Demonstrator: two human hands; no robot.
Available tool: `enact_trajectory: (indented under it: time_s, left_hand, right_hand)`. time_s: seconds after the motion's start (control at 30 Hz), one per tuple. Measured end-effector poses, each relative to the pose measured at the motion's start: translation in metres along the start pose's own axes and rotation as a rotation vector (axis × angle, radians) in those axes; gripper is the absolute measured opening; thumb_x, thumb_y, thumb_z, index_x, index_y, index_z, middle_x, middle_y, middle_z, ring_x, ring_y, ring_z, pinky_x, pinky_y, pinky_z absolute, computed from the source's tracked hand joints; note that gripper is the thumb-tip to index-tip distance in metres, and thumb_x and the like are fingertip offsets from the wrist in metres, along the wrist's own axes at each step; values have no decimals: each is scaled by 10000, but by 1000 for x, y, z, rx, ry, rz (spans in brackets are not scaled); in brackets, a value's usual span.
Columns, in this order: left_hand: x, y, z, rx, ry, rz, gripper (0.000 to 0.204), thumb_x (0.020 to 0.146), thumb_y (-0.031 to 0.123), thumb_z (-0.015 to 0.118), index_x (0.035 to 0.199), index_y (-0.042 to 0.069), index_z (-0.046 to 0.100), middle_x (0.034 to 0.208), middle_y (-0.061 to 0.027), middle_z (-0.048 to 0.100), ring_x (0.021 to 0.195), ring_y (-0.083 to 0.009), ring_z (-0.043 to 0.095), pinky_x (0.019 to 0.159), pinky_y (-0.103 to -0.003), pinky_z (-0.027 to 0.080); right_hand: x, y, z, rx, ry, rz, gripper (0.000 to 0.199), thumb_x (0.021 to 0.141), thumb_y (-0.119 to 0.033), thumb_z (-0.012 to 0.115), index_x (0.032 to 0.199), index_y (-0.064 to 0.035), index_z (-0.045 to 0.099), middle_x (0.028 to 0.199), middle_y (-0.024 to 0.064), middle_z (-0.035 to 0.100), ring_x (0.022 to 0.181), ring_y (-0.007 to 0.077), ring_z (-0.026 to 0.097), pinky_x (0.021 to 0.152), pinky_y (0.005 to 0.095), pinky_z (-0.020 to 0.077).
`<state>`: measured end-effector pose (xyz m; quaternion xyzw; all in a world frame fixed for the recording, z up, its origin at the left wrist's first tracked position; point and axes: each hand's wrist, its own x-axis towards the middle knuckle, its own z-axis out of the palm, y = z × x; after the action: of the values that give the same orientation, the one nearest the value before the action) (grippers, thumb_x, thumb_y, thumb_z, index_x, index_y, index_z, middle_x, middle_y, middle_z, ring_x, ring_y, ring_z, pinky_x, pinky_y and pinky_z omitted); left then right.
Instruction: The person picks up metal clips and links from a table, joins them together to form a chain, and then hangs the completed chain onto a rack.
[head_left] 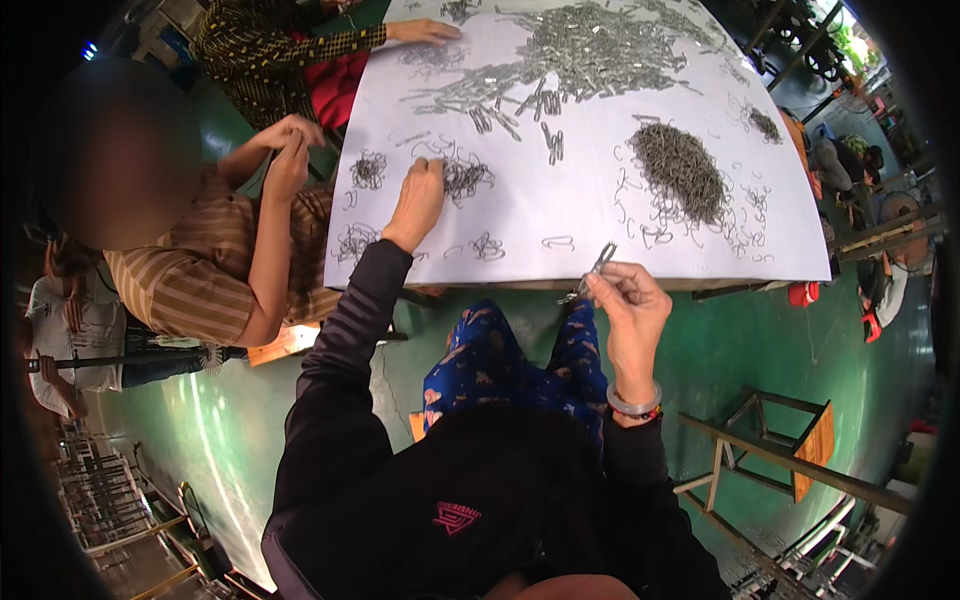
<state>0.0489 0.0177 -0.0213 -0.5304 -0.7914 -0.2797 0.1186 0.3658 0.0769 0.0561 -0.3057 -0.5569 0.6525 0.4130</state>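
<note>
My left hand (420,205) reaches onto the white-covered table with its fingers pinched together at the edge of a small pile of dark bent wire pieces (465,178). Whatever is between those fingertips is too small to make out. Just off the table's front edge, my right hand (632,312) grips a long narrow metal clip (605,257) between thumb and fingers, one looped end pointing up. More metal shows below the thumb, partly hidden by the hand. A single clip-shaped wire piece (558,242) lies on the table between my hands.
A large heap of metal clips (610,55) covers the table's far side. Right of centre is a dense mound of bent wires (682,172). A co-worker in a striped shirt (190,270) sits at the left; another's hand (425,31) rests farther back. A wooden-topped stool (812,450) stands at right.
</note>
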Motion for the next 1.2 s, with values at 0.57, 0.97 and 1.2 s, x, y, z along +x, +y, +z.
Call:
enact_trajectory:
  time_s: [0.57, 0.97, 1.2]
  left_hand:
    - [-38, 179, -56, -1006, -322, -117, 171, 876, 144, 607, 944, -13, 604, 897, -76, 657, 846, -127, 607, 761, -285, 493]
    - [-52, 190, -46, -1122, -287, -270, 91, 909, 73, 519, 898, -12, 548, 874, -74, 596, 813, -129, 561, 745, -252, 444]
    - [-59, 191, -41, -1192, -378, -279, 36, 906, 8, 518, 914, -24, 503, 853, -106, 634, 798, -132, 586, 729, -239, 454]
  right_hand:
    - [-15, 29, 8, -174, 106, -62, 111, 766, 44, 680, 869, 43, 638, 789, 46, 653, 706, 72, 583, 650, 203, 480]
    - [114, 66, -10, -476, 12, 42, 227, 853, -184, 566, 885, 21, 657, 755, 141, 640, 664, 200, 590, 596, 292, 472]
    - [253, 176, 48, -1022, 97, -299, 109, 741, -46, 537, 731, 25, 619, 726, 228, 605, 758, 392, 599, 694, 458, 485]
